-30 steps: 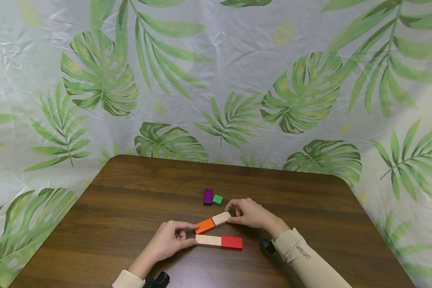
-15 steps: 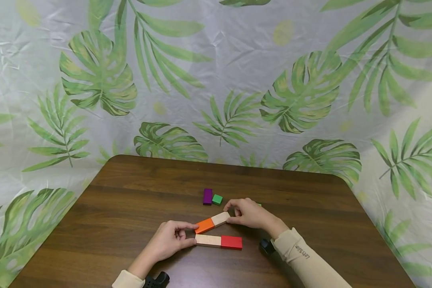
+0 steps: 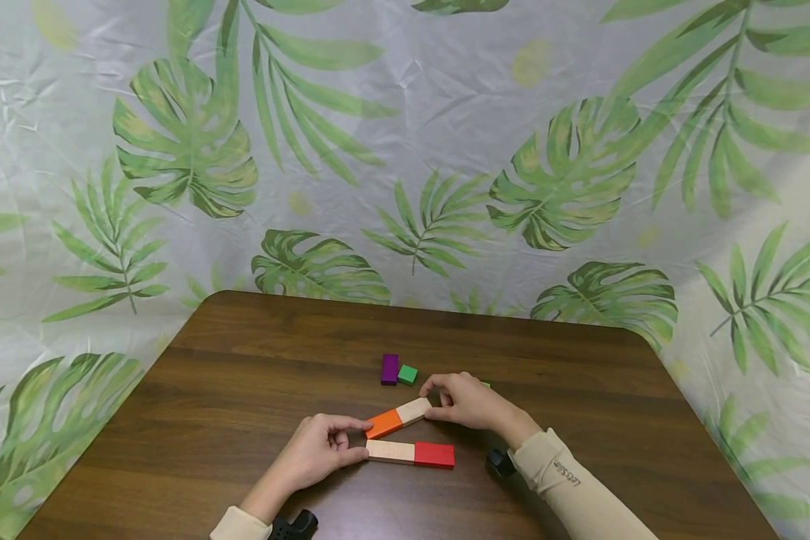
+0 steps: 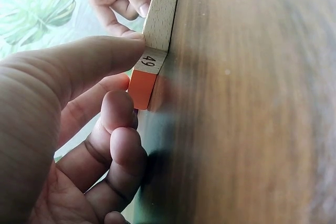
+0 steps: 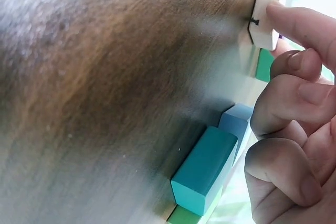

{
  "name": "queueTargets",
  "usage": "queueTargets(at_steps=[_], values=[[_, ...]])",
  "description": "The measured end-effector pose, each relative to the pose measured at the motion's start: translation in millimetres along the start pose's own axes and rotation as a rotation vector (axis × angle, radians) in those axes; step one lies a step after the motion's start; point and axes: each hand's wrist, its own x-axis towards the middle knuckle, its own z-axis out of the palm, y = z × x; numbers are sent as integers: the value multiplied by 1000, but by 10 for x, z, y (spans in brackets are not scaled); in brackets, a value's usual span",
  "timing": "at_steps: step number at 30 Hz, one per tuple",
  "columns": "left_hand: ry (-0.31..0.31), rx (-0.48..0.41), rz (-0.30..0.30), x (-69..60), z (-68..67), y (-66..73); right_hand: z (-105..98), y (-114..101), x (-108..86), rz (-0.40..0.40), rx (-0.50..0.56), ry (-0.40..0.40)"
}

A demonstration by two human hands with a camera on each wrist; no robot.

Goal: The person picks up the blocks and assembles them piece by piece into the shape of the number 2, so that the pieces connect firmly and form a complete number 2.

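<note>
My left hand (image 3: 316, 452) pinches the left ends of two blocks between thumb and index finger. The index finger touches an orange block (image 3: 383, 424); the thumb rests at a plain wooden block (image 3: 391, 450), marked 49 on its end in the left wrist view. A red block (image 3: 435, 454) continues that near row. My right hand (image 3: 471, 401) pinches the right end of another plain wooden block (image 3: 415, 410), lined up with the orange one. The two rows meet at the left and spread apart toward the right, all on the table.
Beyond the rows lie a purple block (image 3: 390, 369) and a green block (image 3: 408, 374) on the brown table (image 3: 277, 337). In the right wrist view, a teal block (image 5: 205, 166), a blue block (image 5: 237, 119) and a light green block (image 5: 184, 214) lie near the right hand.
</note>
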Motion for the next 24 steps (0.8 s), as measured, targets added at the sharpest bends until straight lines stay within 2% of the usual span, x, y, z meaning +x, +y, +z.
queueTargets(at_steps=[8, 15, 20, 24], values=[[1, -8, -1, -3, 11, -8, -25, 26, -36, 4, 38, 5], [-1, -5, 7, 3, 6, -5, -79, 130, -114, 24, 42, 102], [-4, 13, -2, 3, 3, -3, -110, 253, -177, 77, 138, 167], [4, 21, 5, 3, 4, -16, -109, 320, -212, 155, 186, 220]])
